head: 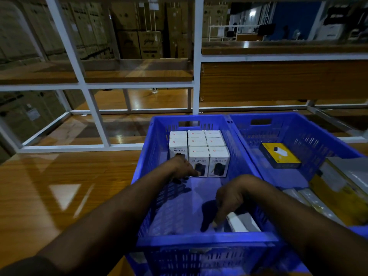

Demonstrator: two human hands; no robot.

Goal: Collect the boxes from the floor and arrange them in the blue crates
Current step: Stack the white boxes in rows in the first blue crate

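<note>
Two hands work inside a blue crate (148, 148): the left hand (184, 168) touches the white boxes (199, 148) packed at its far end, while the right hand (229, 200), fingers curled, grips a white box (239, 223) near the front wall. Right of both hands, a second crate (302, 136) holds a yellow box (279, 155).

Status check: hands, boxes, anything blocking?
Left hand at the white boxes in left crate. Right hand on loose box near front wall. Yellow box in right crate. Nothing blocking.
</note>
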